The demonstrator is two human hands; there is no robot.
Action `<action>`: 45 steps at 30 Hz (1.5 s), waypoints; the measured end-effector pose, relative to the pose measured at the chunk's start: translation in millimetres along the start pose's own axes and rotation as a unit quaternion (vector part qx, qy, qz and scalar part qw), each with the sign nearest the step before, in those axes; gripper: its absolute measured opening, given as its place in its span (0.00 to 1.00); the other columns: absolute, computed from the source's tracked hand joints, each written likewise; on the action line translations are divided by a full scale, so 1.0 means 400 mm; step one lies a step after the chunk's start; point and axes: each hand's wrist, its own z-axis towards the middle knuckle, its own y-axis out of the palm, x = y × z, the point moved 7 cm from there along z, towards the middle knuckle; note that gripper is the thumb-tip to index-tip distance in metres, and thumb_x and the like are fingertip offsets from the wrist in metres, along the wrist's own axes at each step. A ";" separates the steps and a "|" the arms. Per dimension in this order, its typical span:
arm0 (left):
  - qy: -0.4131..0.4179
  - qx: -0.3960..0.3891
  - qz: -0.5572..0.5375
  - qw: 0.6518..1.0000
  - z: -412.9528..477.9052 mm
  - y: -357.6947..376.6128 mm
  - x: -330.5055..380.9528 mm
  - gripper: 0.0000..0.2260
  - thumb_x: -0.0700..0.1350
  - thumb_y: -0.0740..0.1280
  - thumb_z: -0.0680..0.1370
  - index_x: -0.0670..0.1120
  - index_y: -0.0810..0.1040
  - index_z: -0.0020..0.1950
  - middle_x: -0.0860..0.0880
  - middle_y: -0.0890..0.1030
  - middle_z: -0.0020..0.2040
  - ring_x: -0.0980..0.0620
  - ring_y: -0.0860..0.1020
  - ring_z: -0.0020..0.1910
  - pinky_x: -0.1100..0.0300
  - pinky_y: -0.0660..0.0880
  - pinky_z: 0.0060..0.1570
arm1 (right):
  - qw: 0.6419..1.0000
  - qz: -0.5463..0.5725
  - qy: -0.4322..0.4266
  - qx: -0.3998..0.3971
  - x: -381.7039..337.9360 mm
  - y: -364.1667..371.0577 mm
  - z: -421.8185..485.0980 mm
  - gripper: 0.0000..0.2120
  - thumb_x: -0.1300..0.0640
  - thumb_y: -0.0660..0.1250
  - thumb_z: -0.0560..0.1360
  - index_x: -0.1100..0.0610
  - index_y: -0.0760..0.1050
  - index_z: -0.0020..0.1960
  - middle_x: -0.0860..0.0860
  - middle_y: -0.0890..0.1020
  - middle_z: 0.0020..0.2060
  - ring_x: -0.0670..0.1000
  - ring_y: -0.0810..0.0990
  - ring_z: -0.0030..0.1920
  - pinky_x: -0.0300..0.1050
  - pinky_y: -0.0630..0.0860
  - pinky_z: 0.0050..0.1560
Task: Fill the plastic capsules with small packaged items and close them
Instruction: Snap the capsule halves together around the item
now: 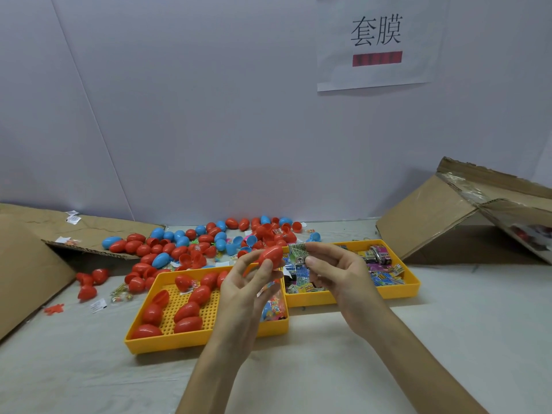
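Left grip: left hand pinches a red capsule above the trays.
Right grip: right hand pinches a small packet just beside it.
Done: several closed capsules lie in left tray.
Remaining: loose capsules heaped behind; right tray full of packets.

My surface is a packing station: printed paper sign overhead, yellow plastic sorting trays, opened brown cardboard cartons, loose red and blue plastic capsules.
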 end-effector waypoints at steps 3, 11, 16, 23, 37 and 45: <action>0.012 -0.005 0.039 0.999 -0.002 0.005 -0.002 0.22 0.52 0.73 0.70 0.46 0.78 0.61 0.45 0.87 0.51 0.48 0.86 0.51 0.64 0.80 0.43 | 1.000 -0.023 -0.014 0.002 -0.006 -0.002 -0.001 0.11 0.65 0.72 0.75 0.52 0.85 0.52 0.48 0.86 0.39 0.46 0.80 0.35 0.45 0.77 0.43; 0.030 -0.027 0.077 0.996 -0.007 0.012 0.000 0.16 0.54 0.70 0.74 0.51 0.82 0.59 0.44 0.86 0.46 0.48 0.86 0.45 0.63 0.80 0.42 | 0.992 -0.102 -0.063 -0.029 -0.023 0.022 -0.010 0.12 0.67 0.71 0.76 0.52 0.84 0.52 0.48 0.88 0.45 0.44 0.85 0.44 0.36 0.79 0.40; 0.020 -0.045 0.110 0.993 -0.008 0.018 -0.006 0.14 0.55 0.68 0.75 0.54 0.85 0.57 0.45 0.85 0.43 0.52 0.83 0.41 0.63 0.80 0.41 | 0.989 -0.121 -0.076 -0.032 -0.030 0.026 -0.015 0.13 0.68 0.70 0.77 0.50 0.84 0.51 0.48 0.87 0.45 0.46 0.85 0.44 0.37 0.79 0.41; 0.022 -0.049 0.131 0.990 -0.007 0.019 -0.010 0.13 0.57 0.68 0.73 0.55 0.85 0.54 0.46 0.84 0.41 0.52 0.82 0.39 0.63 0.79 0.40 | 0.986 -0.144 -0.086 -0.020 -0.034 0.028 -0.016 0.13 0.67 0.71 0.76 0.50 0.84 0.51 0.45 0.87 0.43 0.47 0.86 0.42 0.37 0.80 0.40; 0.048 -0.025 0.134 0.990 0.000 0.008 -0.010 0.17 0.57 0.69 0.73 0.49 0.82 0.56 0.46 0.84 0.39 0.52 0.82 0.37 0.63 0.78 0.38 | 0.985 -0.136 -0.098 -0.029 -0.036 0.028 -0.017 0.13 0.65 0.73 0.75 0.53 0.83 0.56 0.50 0.86 0.42 0.47 0.85 0.46 0.39 0.80 0.44; 0.067 -0.023 0.155 0.985 -0.001 0.009 -0.005 0.14 0.55 0.68 0.74 0.52 0.83 0.57 0.48 0.85 0.39 0.54 0.82 0.37 0.64 0.80 0.38 | 0.993 -0.085 -0.064 -0.046 -0.025 0.033 -0.015 0.13 0.65 0.72 0.76 0.53 0.83 0.57 0.52 0.86 0.44 0.47 0.85 0.47 0.36 0.79 0.44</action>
